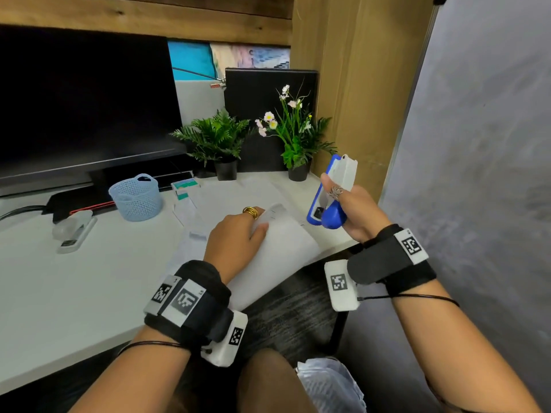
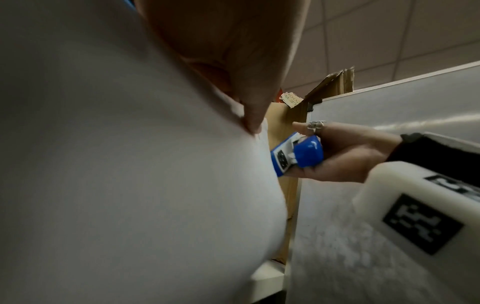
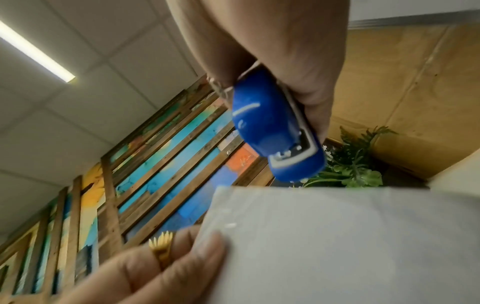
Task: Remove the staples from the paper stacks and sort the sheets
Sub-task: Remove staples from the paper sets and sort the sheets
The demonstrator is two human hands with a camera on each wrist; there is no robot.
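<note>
My left hand (image 1: 238, 236) grips a white paper stack (image 1: 280, 251) at its upper left corner, with the thumb on top. The stack overhangs the front right edge of the desk (image 1: 74, 293). In the left wrist view the paper stack (image 2: 130, 185) fills the frame's left side. To the right, my right hand (image 1: 357, 213) holds a blue and white staple remover (image 1: 331, 201), lifted off the desk and tilted, its lower end just right of the stack's far corner. The right wrist view shows the staple remover (image 3: 272, 133) above the paper stack (image 3: 337, 246), apart from it.
Loose sheets (image 1: 190, 222) lie in the middle of the desk. A white stapler (image 1: 74, 231) and a blue mesh basket (image 1: 135, 196) sit to the left. Behind are a monitor (image 1: 83, 99) and two potted plants (image 1: 220, 144). A grey partition (image 1: 477, 144) stands on the right.
</note>
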